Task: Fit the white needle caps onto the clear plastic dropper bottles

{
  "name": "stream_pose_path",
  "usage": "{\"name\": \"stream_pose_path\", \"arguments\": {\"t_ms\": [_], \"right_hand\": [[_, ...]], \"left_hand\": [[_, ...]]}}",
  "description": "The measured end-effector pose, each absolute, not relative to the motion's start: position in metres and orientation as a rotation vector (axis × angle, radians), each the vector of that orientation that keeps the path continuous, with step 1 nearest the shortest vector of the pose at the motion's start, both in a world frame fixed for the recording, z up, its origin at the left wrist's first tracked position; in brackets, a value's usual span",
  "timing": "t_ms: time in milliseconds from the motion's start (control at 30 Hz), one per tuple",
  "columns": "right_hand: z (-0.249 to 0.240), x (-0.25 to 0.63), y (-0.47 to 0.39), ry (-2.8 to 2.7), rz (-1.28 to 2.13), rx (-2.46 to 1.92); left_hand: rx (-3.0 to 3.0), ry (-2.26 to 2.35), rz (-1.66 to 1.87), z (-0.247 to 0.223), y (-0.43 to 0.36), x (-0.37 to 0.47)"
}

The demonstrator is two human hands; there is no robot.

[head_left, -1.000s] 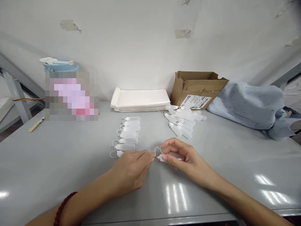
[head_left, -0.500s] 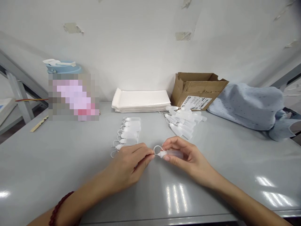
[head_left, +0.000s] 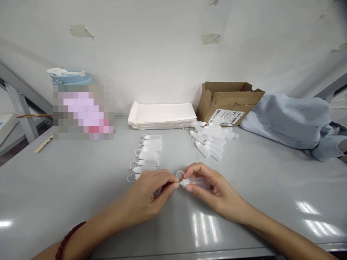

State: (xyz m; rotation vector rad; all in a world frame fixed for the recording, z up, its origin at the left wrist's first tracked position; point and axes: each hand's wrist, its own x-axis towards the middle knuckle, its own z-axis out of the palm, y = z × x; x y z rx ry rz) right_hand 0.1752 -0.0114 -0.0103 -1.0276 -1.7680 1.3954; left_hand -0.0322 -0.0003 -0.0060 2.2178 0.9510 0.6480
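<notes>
My right hand (head_left: 214,187) is closed around a small translucent squeeze bottle (head_left: 199,182), lying sideways with its white tip pointing left. From its neck a thin white strap (head_left: 180,172) loops over to the tip. My left hand (head_left: 154,193) pinches the far end of that strap at the tip, where the fingertips hide the small cap. Just beyond my left hand, several similar bottles (head_left: 148,155) lie side by side in a column, tips to the left; the nearest is partly covered by the hand. Further right, more of them lie in a loose pile (head_left: 213,139).
White padded envelopes (head_left: 164,113) are stacked against the wall. An open cardboard box (head_left: 230,104) stands behind the pile, with pale blue fabric (head_left: 287,122) to its right. A blurred pink item (head_left: 84,108) and a blue container (head_left: 70,77) are at the left on the grey table (head_left: 67,180).
Both hands have shifted slightly toward me with the bottle. The gap between my left fingertips and the bottle's tip has narrowed.
</notes>
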Motion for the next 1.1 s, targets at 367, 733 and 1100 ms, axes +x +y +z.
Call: {"name": "stream_pose_path", "arguments": {"t_ms": [367, 733, 1100], "right_hand": [[-0.019, 0.211, 0.028, -1.777, 0.464, -1.519], [-0.045, 0.217, 0.041, -2.227, -0.033, -1.393], [-0.034, 0.211, 0.036, -2.139, 0.262, -1.481]], "left_hand": [[1.996, 1.279, 0.191, 0.029, 0.051, -0.124], [1.864, 1.328, 0.032, 0.015, 0.053, -0.127], [2.043, 1.493, 0.741, 0.014, 0.026, -0.073]]}}
